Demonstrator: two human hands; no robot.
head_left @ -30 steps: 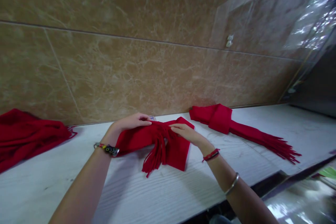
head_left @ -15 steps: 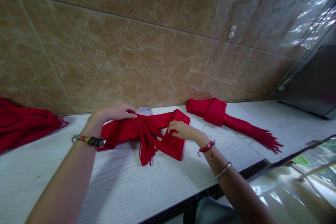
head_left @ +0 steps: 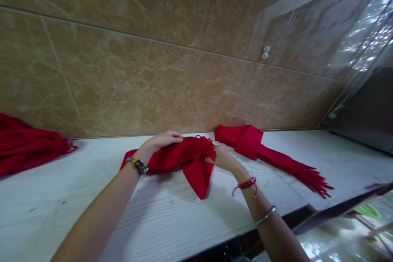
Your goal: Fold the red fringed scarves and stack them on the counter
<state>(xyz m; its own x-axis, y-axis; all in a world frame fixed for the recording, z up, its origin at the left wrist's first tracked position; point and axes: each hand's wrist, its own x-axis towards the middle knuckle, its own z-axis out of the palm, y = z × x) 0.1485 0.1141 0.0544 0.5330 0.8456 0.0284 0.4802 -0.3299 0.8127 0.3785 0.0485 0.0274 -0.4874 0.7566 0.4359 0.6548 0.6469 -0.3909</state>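
A red fringed scarf [head_left: 172, 157] lies partly folded on the white table, its fringe bunched near the right end and a pointed fold hanging toward me. My left hand [head_left: 162, 141] grips its upper edge, with the thumb and fingers closed on the cloth. At the fringed end, my right hand [head_left: 225, 158] is closed around the fabric, and some of its fingers are hidden behind the scarf. Just beyond that hand rests a second red scarf [head_left: 248, 141], folded over on itself with its fringed tail stretched to the right.
More red cloth [head_left: 30, 143] is heaped at the far left. A brown marbled tile wall [head_left: 147, 86] rises behind the white table [head_left: 159, 225]. A dark grey box-like object [head_left: 368, 110] stands at the right end. The table's dark front edge runs below my right forearm.
Both hands have shifted, the left one to the right. The fringe that hung toward me is now bunched up at the scarf's right end, and the phone by the wall is covered.
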